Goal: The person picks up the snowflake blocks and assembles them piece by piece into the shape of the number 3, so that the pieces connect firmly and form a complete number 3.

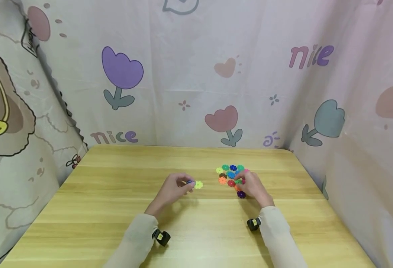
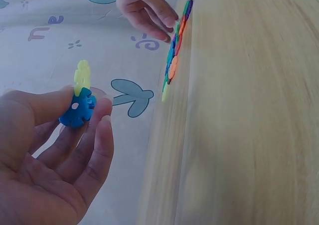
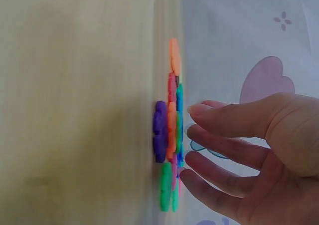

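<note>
My left hand (image 1: 173, 189) pinches a blue snowflake-shaped plastic disc (image 2: 79, 111) between thumb and fingers. A pale yellow disc (image 2: 82, 76) is joined to it by its edge and sticks out beyond the fingertips. Both are held above the table in the left wrist view. My right hand (image 1: 254, 186) hovers over a group of similar discs, its fingers slightly bent and apart in the right wrist view. Its fingertips are close to a green disc (image 1: 238, 181) and a red disc (image 1: 231, 183). Some discs lie hidden under that hand.
The loose discs lie flat on the wooden table (image 1: 99, 201), right of centre. Among them are an orange disc (image 1: 222, 180), a dark purple disc (image 1: 241, 194) and a yellow disc (image 1: 219, 170). A printed curtain (image 1: 183, 74) hangs behind the table and along its sides.
</note>
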Demonstrator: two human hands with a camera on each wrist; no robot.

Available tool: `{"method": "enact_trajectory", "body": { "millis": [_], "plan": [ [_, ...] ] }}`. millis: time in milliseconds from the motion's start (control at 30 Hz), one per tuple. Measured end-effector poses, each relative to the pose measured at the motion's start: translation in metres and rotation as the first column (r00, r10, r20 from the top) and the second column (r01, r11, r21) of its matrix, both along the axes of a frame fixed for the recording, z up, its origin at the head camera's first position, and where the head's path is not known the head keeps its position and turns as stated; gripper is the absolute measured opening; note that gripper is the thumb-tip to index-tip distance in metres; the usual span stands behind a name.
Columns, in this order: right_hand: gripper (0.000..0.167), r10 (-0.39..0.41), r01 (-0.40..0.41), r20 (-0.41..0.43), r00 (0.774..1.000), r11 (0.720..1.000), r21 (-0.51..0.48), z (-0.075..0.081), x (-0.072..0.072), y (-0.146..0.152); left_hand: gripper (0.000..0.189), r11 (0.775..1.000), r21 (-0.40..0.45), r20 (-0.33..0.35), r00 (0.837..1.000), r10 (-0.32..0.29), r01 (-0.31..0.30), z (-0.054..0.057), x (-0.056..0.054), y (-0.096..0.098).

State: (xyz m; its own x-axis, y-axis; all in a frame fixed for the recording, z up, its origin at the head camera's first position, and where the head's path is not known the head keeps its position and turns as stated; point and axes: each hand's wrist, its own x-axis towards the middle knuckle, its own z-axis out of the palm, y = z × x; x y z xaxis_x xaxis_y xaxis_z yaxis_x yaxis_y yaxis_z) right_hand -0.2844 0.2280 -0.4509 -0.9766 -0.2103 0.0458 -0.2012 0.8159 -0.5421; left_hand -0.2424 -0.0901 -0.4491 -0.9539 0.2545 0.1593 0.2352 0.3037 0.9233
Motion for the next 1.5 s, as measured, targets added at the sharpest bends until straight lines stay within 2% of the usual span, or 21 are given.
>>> {"method": "enact_trajectory", "body": {
  "millis": [300, 500, 833, 1067, 1300, 1500],
  "plan": [
    [0.023, 0.01, -0.009, -0.024, 1.0, 0.999, 0.031, -0.004, -0.004, 0.001, 0.006, 1.0, 0.007, -0.02, 0.999, -0.024, 0.024, 0.004, -0.001, -0.001],
    [0.022, 0.003, -0.002, -0.024, 1.0, 1.0, 0.026, -0.007, -0.002, 0.002, 0.007, 1.0, 0.006, -0.009, 1.0, -0.027, 0.027, 0.001, -0.001, -0.001],
    [0.022, 0.042, -0.042, -0.013, 0.999, 0.999, -0.004, -0.009, -0.002, 0.004, 0.008, 0.999, 0.011, -0.01, 0.999, -0.033, 0.033, 0.001, 0.001, 0.001],
    [0.018, 0.033, -0.033, -0.035, 0.999, 0.999, -0.004, -0.006, -0.001, 0.005, 0.006, 0.999, 0.005, -0.016, 0.999, -0.042, 0.042, 0.003, 0.002, 0.0],
    [0.013, 0.009, -0.01, -0.055, 0.998, 1.0, -0.025, -0.002, 0.002, 0.005, 0.006, 0.999, -0.006, -0.014, 0.999, -0.044, 0.044, 0.001, 0.003, 0.0],
    [0.013, 0.032, -0.037, -0.091, 0.995, 0.998, -0.049, 0.007, 0.002, 0.0, 0.007, 0.999, -0.004, -0.01, 0.999, -0.038, 0.038, 0.0, 0.002, 0.001]
  ]
}}
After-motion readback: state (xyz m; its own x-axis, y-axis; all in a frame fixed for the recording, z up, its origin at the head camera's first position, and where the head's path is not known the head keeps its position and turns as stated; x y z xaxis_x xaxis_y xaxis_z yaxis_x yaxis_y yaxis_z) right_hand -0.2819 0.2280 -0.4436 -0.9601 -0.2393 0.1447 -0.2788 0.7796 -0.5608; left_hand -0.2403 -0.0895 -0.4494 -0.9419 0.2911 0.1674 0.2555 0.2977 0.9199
